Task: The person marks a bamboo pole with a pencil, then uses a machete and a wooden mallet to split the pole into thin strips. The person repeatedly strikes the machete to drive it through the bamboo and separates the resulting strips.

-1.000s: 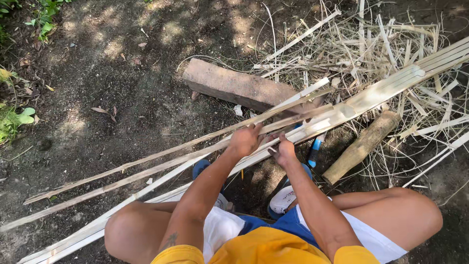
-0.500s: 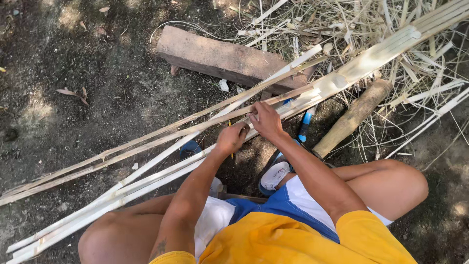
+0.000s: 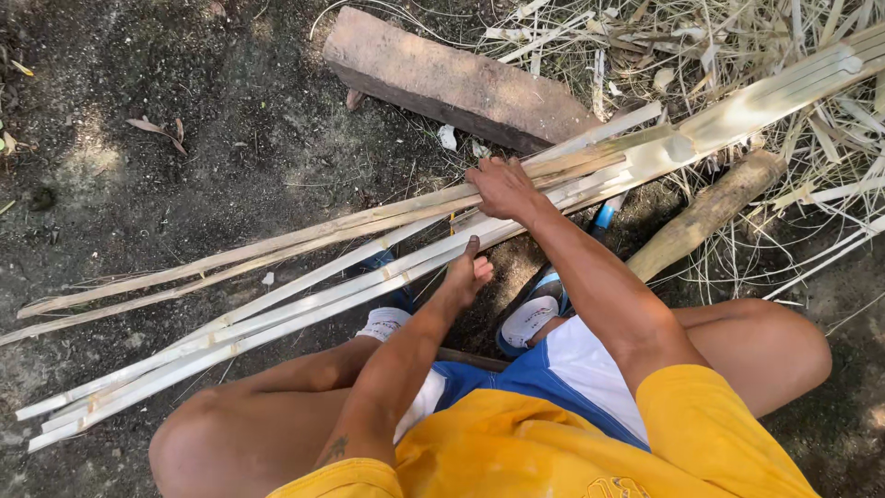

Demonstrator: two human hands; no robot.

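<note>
Hands have split apart: right hand (image 3: 502, 187) now pressed flat on the far bamboo strips (image 3: 304, 231), left hand (image 3: 466, 272) pinching the near split strips (image 3: 277, 314), separating the bundle.

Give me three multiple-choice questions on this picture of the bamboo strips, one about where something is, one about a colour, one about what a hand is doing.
1. Where does the brick lie?
A. beyond the bamboo strips
B. on the person's lap
C. under the left knee

2. What colour is the shirt?
A. green
B. yellow
C. black

3. How is the right hand?
A. raised in the air
B. resting on the knee
C. pressed down on the strips

Answers: 1 A, the brick sits on the soil past the strips. 2 B, the cloth at the bottom edge is yellow. 3 C, its palm lies on the bundle; the left hand touches the nearer strips.
</note>
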